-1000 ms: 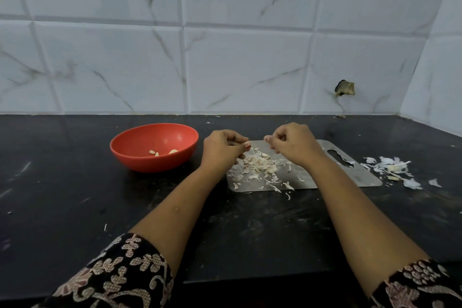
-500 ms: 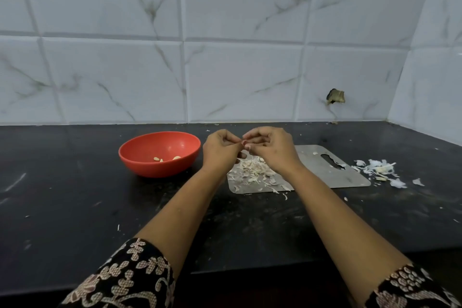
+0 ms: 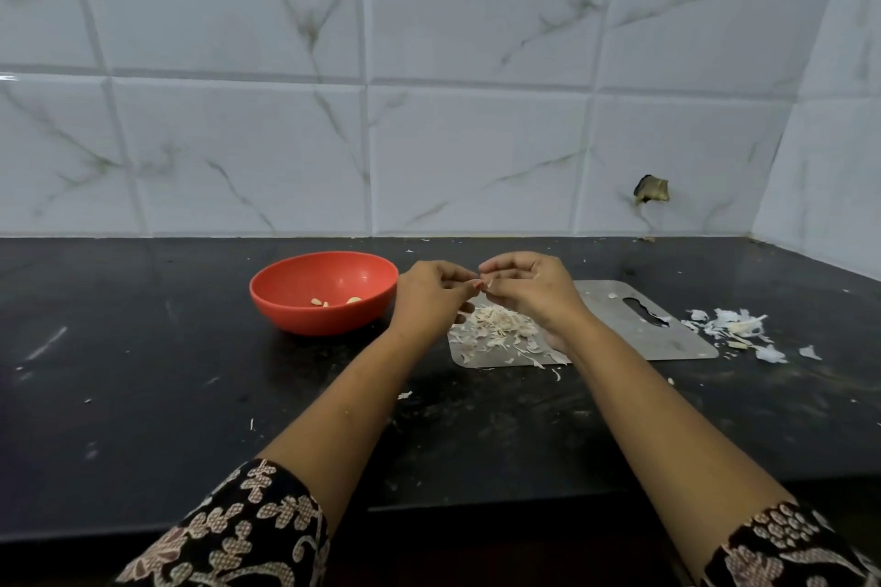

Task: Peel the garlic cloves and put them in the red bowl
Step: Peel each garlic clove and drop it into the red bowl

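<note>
head view, entries listed near to far.

patterned sleeves (image 3: 238,534): seen at the lower edge, with both forearms stretched over a black counter (image 3: 143,396) flecked with bits of skin.

steel board (image 3: 667,338): a heap of peelings (image 3: 496,324) is piled on its left end, directly under the hands.

left hand (image 3: 431,300) and right hand (image 3: 529,288): held above the board with fingers curled. one small garlic clove (image 3: 487,285) is pinched between the fingertips of both. how much skin is left on it cannot be told.

loose skins (image 3: 734,329): scattered on the counter right of the board.

red bowl (image 3: 324,319): set on the counter just left of the left hand, with a few peeled cloves (image 3: 333,301) lying inside.

tiled wall (image 3: 476,157): behind everything.

risks, as judged:
- the clove is small and probably slick once bared, so it could be squeezed out of the pinch and lost in the heap below, where pale clove and pale skin are hard to tell apart.
- papery skin could be carried into the bowl on the fingers.
- the clove could be dropped onto the counter during transfer, since the bowl is beside the hands, not beneath them.
</note>
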Tool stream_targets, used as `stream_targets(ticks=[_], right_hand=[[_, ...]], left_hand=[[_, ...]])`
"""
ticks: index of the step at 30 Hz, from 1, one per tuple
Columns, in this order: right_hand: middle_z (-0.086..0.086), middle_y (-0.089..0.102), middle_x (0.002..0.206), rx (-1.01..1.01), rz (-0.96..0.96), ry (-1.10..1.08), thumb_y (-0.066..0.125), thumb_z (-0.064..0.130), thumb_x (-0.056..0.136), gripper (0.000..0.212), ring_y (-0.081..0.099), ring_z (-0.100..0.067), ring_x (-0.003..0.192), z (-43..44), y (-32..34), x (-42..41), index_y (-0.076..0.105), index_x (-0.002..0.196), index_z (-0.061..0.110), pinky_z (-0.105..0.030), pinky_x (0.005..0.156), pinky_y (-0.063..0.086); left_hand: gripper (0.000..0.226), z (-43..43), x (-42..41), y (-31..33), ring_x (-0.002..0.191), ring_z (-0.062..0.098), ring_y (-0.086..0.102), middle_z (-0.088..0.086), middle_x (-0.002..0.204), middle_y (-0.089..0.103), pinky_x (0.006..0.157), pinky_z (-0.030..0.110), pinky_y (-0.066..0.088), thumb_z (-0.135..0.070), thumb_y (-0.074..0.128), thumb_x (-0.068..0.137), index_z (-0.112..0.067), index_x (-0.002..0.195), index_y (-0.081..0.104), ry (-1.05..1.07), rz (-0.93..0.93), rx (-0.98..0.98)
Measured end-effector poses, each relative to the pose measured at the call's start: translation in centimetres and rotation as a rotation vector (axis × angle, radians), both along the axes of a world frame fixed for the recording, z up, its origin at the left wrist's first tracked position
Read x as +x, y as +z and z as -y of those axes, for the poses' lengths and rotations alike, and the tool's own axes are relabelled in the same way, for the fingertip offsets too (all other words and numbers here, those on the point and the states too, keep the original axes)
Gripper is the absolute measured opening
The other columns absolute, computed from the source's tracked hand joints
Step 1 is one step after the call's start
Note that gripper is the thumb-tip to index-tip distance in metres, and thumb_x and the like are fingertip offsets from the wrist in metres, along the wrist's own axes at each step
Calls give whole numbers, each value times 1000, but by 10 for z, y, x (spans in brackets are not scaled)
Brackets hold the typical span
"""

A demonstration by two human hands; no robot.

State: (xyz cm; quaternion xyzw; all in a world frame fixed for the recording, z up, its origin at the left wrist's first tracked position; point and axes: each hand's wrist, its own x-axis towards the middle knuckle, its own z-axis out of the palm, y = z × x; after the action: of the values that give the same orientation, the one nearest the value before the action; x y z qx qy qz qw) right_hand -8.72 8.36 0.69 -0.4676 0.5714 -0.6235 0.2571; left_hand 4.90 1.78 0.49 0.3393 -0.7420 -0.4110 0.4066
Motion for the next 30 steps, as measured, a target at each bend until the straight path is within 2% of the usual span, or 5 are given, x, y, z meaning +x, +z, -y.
stream_targets(ticks=[5, 10, 21, 28, 30], right_hand=[[-10, 72, 81, 6, 34, 6, 71, -9, 80, 19, 70, -19, 79, 1, -1, 4, 72, 87, 8, -29, 79, 59], [-13, 74, 79, 49, -225, -67, 68, -2, 83, 14, 73, -21, 81, 0, -2, 4, 76, 89, 7, -29, 75, 61], [-17, 72, 77, 24, -301, -17, 60, -5, 86, 19, 74, -23, 79, -6, -2, 0, 73, 97, 4, -28, 73, 60], [-6, 72, 75, 41, -513, -52, 62, 0, 87, 22, 72, -15, 68, -4, -4, 3, 59, 104, 15, -26, 60, 59], [-6, 70, 77, 26, -573, -61, 60, 1, 89, 25, 71, -14, 66, -4, -6, 4, 50, 104, 19, -28, 64, 60]], left_hand=[[8, -1, -5, -6, 62, 7, 67, -1, 71, 70, 56, 16, 53, -5, 68, 87, -10, 89, 74, 53, -93, -36], [11, 0, -5, -11, 64, 14, 67, 0, 67, 70, 67, 29, 59, -9, 72, 85, -18, 79, 72, 85, -49, -122], [5, -4, -7, -11, 66, 12, 70, 1, 69, 71, 73, 35, 60, -8, 74, 83, -12, 84, 73, 98, -45, -162], [10, -4, -7, -15, 63, 13, 71, 3, 67, 71, 73, 38, 60, -3, 70, 84, -12, 81, 71, 103, -26, -132], [10, -6, -8, -16, 62, 12, 70, 2, 66, 71, 73, 36, 60, -3, 69, 83, -12, 81, 71, 114, -20, -147]])
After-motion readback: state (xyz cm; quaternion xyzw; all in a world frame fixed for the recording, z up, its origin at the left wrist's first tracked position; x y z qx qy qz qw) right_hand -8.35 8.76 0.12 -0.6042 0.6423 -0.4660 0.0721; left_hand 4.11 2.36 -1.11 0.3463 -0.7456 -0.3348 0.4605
